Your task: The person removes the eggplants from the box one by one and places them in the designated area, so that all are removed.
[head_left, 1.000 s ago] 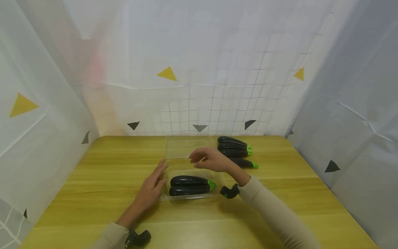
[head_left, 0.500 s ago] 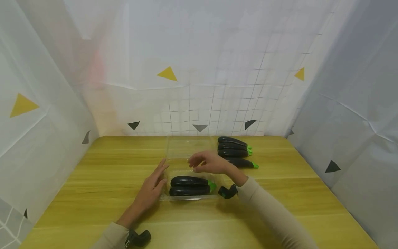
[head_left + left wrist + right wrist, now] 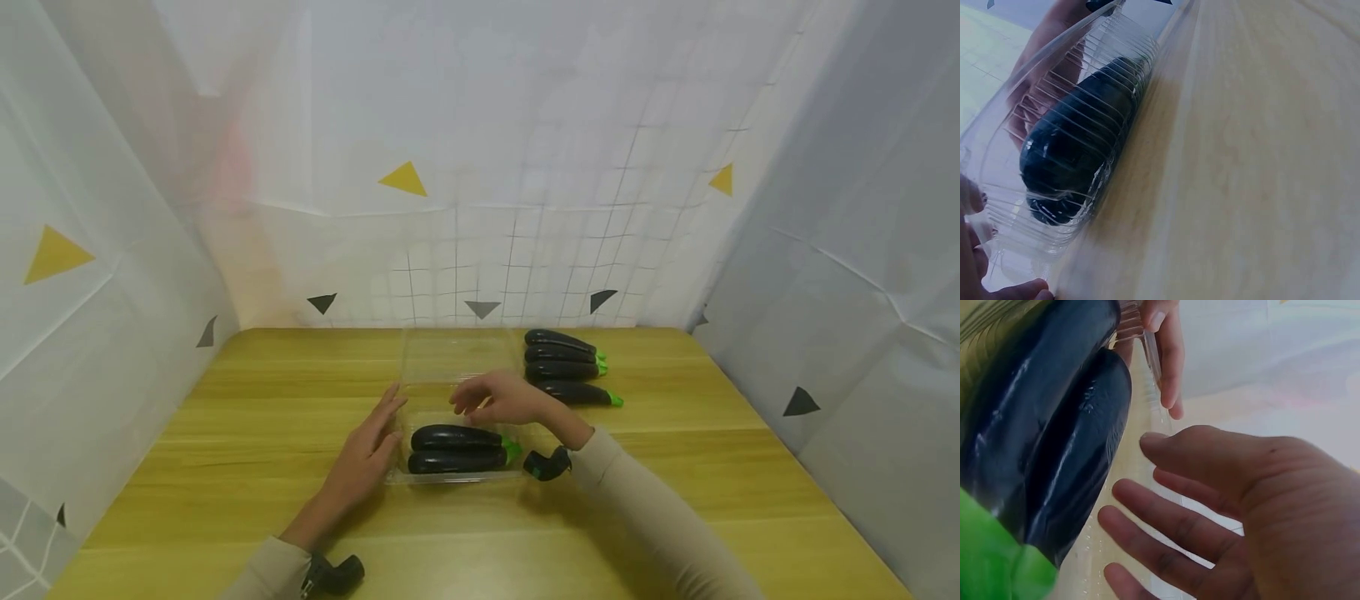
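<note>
Two dark eggplants (image 3: 454, 437) with green stems lie side by side in the near part of a clear plastic box (image 3: 465, 478). Its lid (image 3: 457, 357) is folded back towards the wall. My left hand (image 3: 360, 458) rests along the box's left side with fingers extended, touching it. Through the clear wall, the left wrist view shows a dark eggplant (image 3: 1079, 144). My right hand (image 3: 504, 398) hovers over the back of the box, fingers loosely bent and holding nothing. In the right wrist view its spread fingers (image 3: 1166, 553) are apart from the eggplants (image 3: 1082, 444).
Several more eggplants (image 3: 566, 368) lie on the wooden table (image 3: 285, 417) to the right of the lid, stems pointing right. White sheets with triangular markers (image 3: 403, 179) enclose the table at the back and sides. Each wrist carries a black camera mount (image 3: 547, 463).
My right hand has shifted slightly left and nearer over the box. The left hand, the box and the eggplants look unmoved.
</note>
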Demonstrator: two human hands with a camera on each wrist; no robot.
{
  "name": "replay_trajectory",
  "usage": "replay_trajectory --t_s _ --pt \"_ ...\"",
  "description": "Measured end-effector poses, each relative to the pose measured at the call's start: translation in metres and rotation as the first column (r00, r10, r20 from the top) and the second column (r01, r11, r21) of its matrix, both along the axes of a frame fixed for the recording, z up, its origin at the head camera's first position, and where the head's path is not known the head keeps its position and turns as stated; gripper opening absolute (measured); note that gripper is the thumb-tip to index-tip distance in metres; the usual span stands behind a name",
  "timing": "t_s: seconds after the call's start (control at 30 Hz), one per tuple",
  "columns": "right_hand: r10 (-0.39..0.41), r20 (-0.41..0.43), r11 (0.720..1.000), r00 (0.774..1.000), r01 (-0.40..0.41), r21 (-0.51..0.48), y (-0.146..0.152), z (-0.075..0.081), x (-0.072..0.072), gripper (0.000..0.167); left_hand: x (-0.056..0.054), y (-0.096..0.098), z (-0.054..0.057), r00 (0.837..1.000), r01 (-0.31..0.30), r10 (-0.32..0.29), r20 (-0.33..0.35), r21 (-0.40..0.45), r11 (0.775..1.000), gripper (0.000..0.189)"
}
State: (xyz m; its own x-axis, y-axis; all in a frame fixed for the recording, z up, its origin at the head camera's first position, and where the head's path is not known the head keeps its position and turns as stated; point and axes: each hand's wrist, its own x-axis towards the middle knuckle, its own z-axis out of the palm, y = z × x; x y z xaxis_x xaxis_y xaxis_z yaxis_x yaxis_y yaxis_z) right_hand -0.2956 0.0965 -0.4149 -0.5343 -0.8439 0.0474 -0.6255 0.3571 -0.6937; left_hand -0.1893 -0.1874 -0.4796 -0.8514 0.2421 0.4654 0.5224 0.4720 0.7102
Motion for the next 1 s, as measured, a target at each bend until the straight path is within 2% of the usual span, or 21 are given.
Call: replay_trajectory --t_s 0.13,0.4,0.73,1.0 --pt "0.0 0.015 1.0 1.0 -0.001 0.024 -0.001 -0.001 0.001 0.038 0.001 0.0 0.001 1.0 0.005 -0.005 0.009 0.009 1.0 0.052" --pt "0.026 0.11 1.0 0.994 -0.028 0.014 -0.003 -0.004 0.004 0.043 0.001 0.0 0.0 1.0 0.01 -0.01 0.009 0.012 1.0 0.052" --pt "0.035 0.126 0.999 0.991 -0.035 0.004 -0.004 -0.009 0.002 0.047 0.002 0.001 0.003 0.999 0.013 -0.014 0.037 0.015 1.0 0.052" --pt "0.051 0.134 0.998 0.99 -0.054 0.017 -0.004 -0.013 0.001 0.048 0.001 0.002 0.001 1.0 0.013 -0.013 0.023 0.019 1.0 0.053"
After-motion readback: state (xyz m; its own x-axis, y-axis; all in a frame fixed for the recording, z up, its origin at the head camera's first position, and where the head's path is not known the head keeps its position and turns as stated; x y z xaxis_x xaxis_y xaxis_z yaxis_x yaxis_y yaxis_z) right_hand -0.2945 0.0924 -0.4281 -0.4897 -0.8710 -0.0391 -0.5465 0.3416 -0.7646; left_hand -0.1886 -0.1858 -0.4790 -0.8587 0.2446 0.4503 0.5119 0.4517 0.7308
